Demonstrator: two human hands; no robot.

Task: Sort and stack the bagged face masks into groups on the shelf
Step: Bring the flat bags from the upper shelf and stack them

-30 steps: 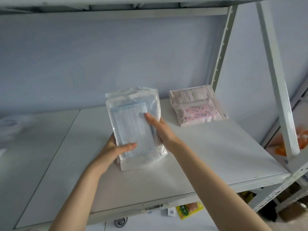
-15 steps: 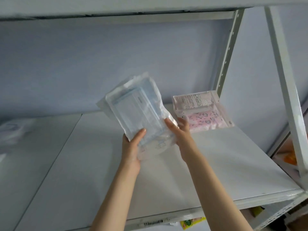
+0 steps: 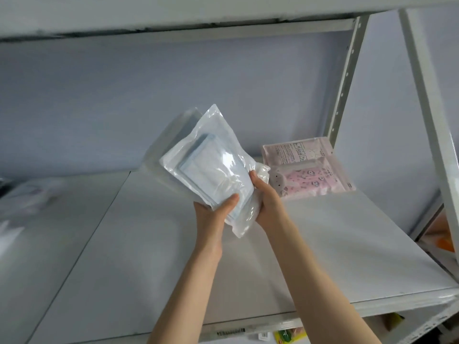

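Note:
A stack of clear bags with blue face masks (image 3: 211, 170) is held up above the white shelf (image 3: 335, 244), tilted to the left. My left hand (image 3: 213, 214) grips its lower edge with the thumb on the front. My right hand (image 3: 267, 202) holds its lower right side from behind. To the right, at the back of the shelf, lies a stack of pink bagged masks (image 3: 313, 170) with a cartoon print. Both hands are apart from it.
A perforated shelf post (image 3: 344, 83) stands behind the pink bags and a slanted brace (image 3: 427, 100) crosses at the right. An upper shelf board (image 3: 173, 18) is overhead. Blurred clear bags (image 3: 27, 194) lie at the far left. Coloured packets (image 3: 288, 335) show below the front edge.
Both hands lifted the stack of blue mask bags off the shelf and tilted it to the left. The view has shifted upward.

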